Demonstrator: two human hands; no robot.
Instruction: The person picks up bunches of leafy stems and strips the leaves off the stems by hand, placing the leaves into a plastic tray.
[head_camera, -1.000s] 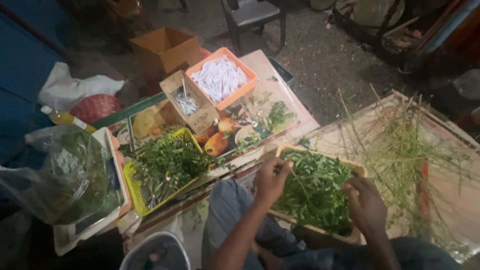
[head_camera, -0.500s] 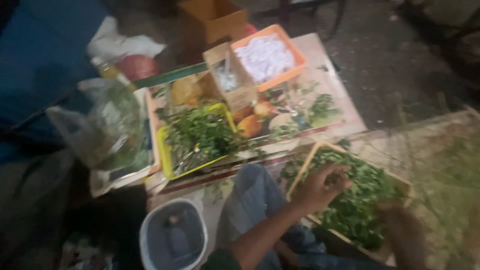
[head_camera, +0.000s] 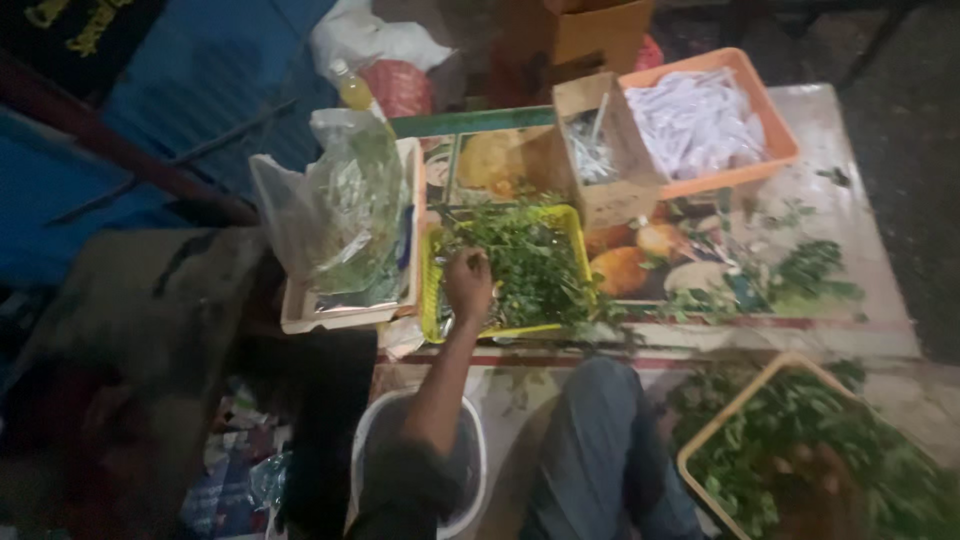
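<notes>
Left grip (head_camera: 468, 283) is down in the yellow basket (head_camera: 432, 300), fingers bunched over the green herbs (head_camera: 530, 262) at its left end; whether they pinch a sprig or just rest on the leaves, I cannot tell. Right grip (head_camera: 815, 480) lies blurred in the wooden tray (head_camera: 705, 440) of leaves by my knee, its fingers too dim to read. On the bench (head_camera: 860, 270), just left of the yellow basket, a clear plastic bag (head_camera: 345, 200) of greens stands in a pale tray (head_camera: 345, 315). Behind the basket sit a cardboard box (head_camera: 600, 150) and an orange basket (head_camera: 735, 120) of white scraps. A white bucket (head_camera: 470, 470) stands under my left forearm.
</notes>
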